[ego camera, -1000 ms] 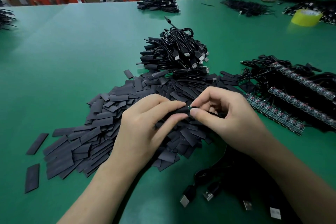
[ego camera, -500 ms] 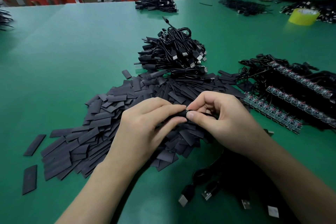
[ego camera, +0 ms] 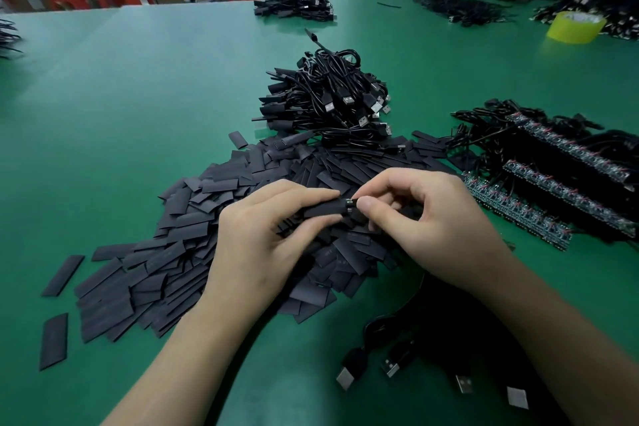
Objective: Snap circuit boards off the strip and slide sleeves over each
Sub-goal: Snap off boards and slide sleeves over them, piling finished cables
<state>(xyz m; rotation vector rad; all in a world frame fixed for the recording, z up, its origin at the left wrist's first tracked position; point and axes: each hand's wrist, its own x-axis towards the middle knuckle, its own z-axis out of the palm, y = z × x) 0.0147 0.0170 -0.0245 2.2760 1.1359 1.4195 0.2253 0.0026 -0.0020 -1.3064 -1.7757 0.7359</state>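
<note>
My left hand (ego camera: 262, 239) pinches a flat black sleeve (ego camera: 323, 208) between thumb and fingers, over the sleeve pile. My right hand (ego camera: 425, 221) pinches a small circuit board (ego camera: 350, 207) by its end; only a sliver of the board shows at the sleeve's mouth. A black cable runs back under my right palm. A large heap of loose black sleeves (ego camera: 166, 252) covers the green table beneath both hands. Strips of joined circuit boards (ego camera: 518, 211) with black cables lie to the right.
A pile of sleeved USB cables (ego camera: 328, 100) sits behind the sleeves. Several USB plugs (ego camera: 390, 365) lie near my right forearm. A yellow tape roll (ego camera: 575, 27) and more cable bundles (ego camera: 294, 5) are at the far edge, where other people work. Red stools stand beyond.
The sleeve has slid further over the circuit board, so less of the board shows. Both hands have stayed over the pile, close together.
</note>
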